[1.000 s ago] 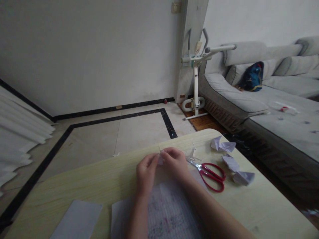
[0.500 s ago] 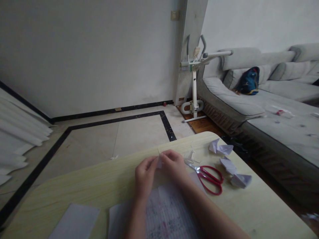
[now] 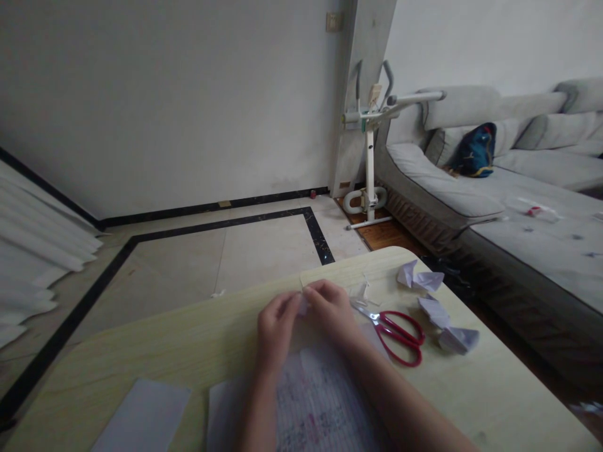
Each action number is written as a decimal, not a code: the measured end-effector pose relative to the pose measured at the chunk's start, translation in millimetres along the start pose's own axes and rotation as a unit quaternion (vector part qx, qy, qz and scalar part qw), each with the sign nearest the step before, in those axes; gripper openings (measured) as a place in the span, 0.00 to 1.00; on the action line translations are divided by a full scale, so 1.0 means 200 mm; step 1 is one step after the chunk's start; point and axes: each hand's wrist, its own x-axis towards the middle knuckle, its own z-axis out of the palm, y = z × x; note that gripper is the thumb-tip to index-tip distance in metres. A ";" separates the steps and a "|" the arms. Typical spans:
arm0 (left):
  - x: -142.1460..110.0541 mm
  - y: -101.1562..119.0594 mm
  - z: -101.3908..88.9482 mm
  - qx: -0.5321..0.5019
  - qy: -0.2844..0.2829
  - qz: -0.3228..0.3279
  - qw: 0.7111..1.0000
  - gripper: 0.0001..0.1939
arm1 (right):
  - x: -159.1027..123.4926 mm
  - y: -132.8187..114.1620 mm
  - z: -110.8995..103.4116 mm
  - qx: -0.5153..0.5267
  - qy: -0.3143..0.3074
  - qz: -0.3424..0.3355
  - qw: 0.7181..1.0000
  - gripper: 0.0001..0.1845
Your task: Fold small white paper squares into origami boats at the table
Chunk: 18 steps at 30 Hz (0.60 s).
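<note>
Between my two hands, over the far part of the table, is a small piece of white paper. My left hand pinches it from the left, and my right hand pinches it from the right. A thin pale strip sticks up above the fingertips. Red-handled scissors lie right of my right hand, blades toward it. Thin paper scraps lie by the blade tips. Beneath my forearms is a written, lined sheet. Several folded white paper pieces rest at the table's right side.
A blank folded paper lies on the light wooden table at left. Beyond the right edge is a grey sofa with a blue bag. White exercise equipment stands by the wall; a white curtain hangs at left.
The view shifts slightly as my head moves. Both hands keep pinching the small paper in nearly the same place; the scissors and folded pieces stay put.
</note>
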 end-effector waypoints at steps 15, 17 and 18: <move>0.00 -0.03 -0.01 0.028 0.004 0.003 1.000 0.13 | 0.01 0.01 0.00 0.015 -0.031 0.015 0.999 0.06; 0.00 -0.03 -0.01 0.028 0.005 0.007 1.000 0.13 | 0.01 0.01 0.00 -0.003 -0.022 0.011 1.000 0.05; 0.00 -0.02 -0.01 0.029 0.003 0.009 1.000 0.13 | 0.01 0.01 0.00 -0.011 -0.019 0.011 1.000 0.05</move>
